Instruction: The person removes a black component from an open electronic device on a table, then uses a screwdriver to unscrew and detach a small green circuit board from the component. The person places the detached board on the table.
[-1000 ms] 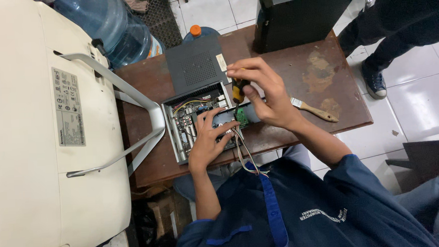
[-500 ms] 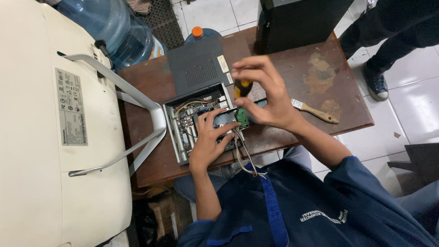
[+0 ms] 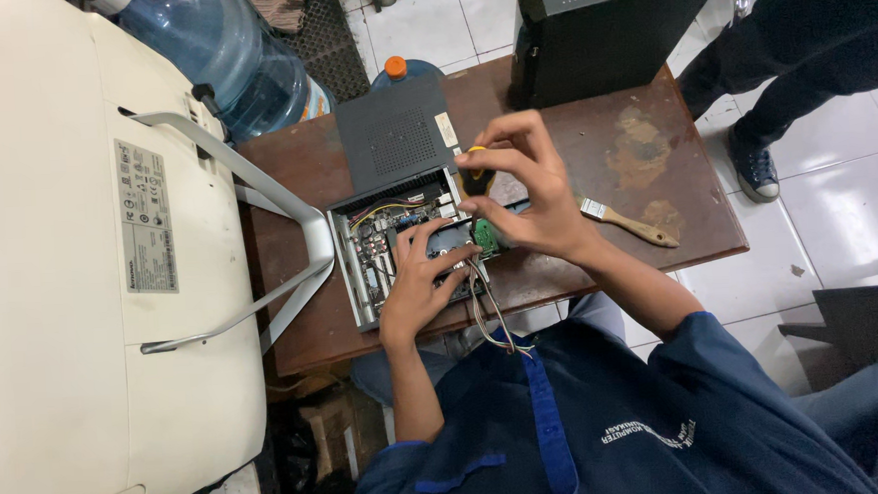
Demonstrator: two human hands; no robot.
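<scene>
A small open computer case (image 3: 352, 272) lies on a brown wooden table (image 3: 675, 164), its circuit board and coloured wires exposed. My left hand (image 3: 416, 283) presses flat on a dark component inside the case. My right hand (image 3: 532, 197) grips a screwdriver with a yellow and black handle (image 3: 475, 175), held upright over a small green board (image 3: 486, 237) at the case's right edge. A bundle of wires (image 3: 488, 315) hangs from the case over the table's near edge toward my blue jacket.
The grey case lid (image 3: 393, 129) lies behind the case. A paintbrush (image 3: 628, 222) lies to the right, and a black tower (image 3: 598, 33) stands at the back. A white monitor (image 3: 51, 297) lies face down at left with its silver stand (image 3: 298, 234). A blue water jug (image 3: 208, 49) and another person's legs (image 3: 780, 69) are nearby.
My right hand has shifted slightly up and away from the case with the screwdriver, its fingers rearranged around the handle. My left hand stays on the component.
</scene>
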